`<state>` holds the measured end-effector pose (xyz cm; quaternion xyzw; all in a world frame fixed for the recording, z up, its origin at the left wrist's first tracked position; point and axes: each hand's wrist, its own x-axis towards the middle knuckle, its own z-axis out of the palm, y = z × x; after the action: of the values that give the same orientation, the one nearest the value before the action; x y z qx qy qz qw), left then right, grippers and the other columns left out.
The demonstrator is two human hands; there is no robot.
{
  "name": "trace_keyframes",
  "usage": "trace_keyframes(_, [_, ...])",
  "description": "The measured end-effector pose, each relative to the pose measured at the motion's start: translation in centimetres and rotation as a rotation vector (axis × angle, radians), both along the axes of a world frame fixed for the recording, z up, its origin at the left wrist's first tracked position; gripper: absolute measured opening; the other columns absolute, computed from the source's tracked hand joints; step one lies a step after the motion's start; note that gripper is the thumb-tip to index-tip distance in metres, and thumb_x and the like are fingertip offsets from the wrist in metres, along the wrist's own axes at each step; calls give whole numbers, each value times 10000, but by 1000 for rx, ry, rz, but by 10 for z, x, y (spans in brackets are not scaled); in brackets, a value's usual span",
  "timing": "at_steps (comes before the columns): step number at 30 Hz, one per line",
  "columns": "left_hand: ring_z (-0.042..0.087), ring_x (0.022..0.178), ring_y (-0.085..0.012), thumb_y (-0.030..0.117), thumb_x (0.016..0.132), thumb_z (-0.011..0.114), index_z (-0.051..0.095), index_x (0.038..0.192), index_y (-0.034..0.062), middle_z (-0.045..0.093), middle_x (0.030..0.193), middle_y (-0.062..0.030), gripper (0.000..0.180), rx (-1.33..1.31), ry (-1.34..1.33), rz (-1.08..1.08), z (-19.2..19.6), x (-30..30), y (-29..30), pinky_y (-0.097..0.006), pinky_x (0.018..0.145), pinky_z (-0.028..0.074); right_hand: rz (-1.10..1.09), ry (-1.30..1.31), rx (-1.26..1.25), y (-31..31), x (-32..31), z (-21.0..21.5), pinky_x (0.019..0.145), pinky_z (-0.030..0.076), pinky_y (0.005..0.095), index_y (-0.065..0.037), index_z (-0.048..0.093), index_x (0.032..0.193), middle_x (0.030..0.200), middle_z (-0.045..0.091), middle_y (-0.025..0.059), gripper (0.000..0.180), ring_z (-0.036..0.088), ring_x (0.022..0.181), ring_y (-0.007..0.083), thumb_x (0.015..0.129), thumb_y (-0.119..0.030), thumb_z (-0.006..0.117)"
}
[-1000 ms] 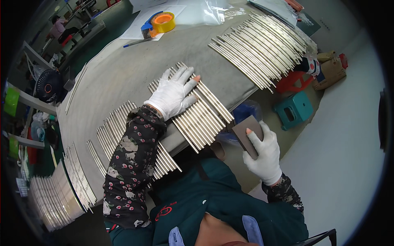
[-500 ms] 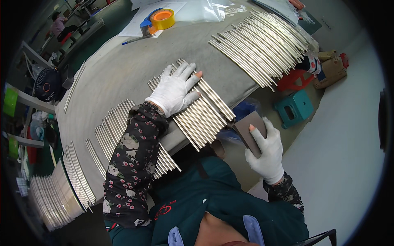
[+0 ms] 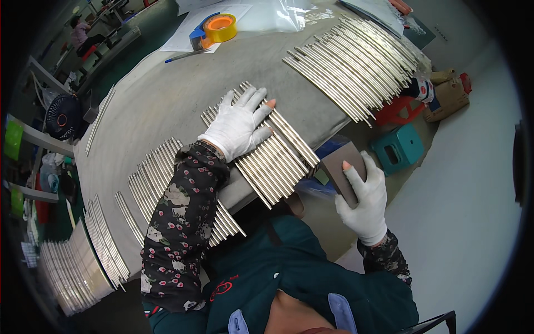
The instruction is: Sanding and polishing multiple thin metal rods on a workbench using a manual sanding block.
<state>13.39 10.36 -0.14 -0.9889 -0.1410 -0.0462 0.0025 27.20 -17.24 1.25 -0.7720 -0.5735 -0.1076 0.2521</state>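
My left hand, in a white glove with bare fingertips showing, lies flat with spread fingers across a row of shiny metal rods. The near ends of these rods stick out past the table's edge. Off to the right, just beyond the rod ends, my right hand is closed round a grey-brown sanding block, thumb and fingers on its sides. The block is tilted and appears apart from the rods, close to their ends. Under my left forearm another row of metal rods is partly hidden.
A large group of rods lies at the far right of the grey table. Farther back are a yellow tape roll and a blue pen. A teal stool stands beyond the table edge. More rods lie at left.
My right hand has shifted slightly away from me and to the right with the sanding block. My left hand stays in place on the rods.
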Motion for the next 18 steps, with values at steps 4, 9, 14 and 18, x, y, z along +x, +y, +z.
trace_keyframes(4, [254, 1390, -341, 419, 947, 431, 362, 1429, 127, 304, 1486, -171, 568, 5, -11, 1, 0, 0, 0, -524, 1120, 183, 10, 0, 26, 4, 2, 2, 849, 468, 432, -131, 566, 1226, 1290, 449, 253, 626, 510, 1021, 395, 619, -123, 718])
trace_keyframes(9, [256, 1389, -340, 416, 948, 432, 361, 1429, 127, 305, 1486, -172, 565, 4, -16, -2, 0, 0, 0, -526, 1120, 184, 49, -8, 16, 10, 3, 3, 847, 470, 431, -137, 567, 1226, 1284, 451, 257, 628, 514, 1013, 395, 616, -138, 716])
trace_keyframes(14, [254, 1389, -345, 430, 945, 436, 364, 1427, 121, 300, 1485, -174, 578, -26, -10, -5, 2, -1, 0, -535, 1119, 182, 92, -89, -78, 42, 2, 8, 831, 478, 429, -135, 575, 1211, 1270, 452, 271, 610, 520, 990, 386, 617, -163, 712])
trace_keyframes(18, [251, 1388, -351, 438, 942, 441, 375, 1419, 109, 303, 1483, -177, 583, -48, -24, -7, 3, -2, 3, -543, 1118, 178, 109, -62, -71, 60, 3, 10, 861, 468, 431, -118, 584, 1176, 1274, 456, 264, 571, 513, 1004, 399, 614, -101, 687])
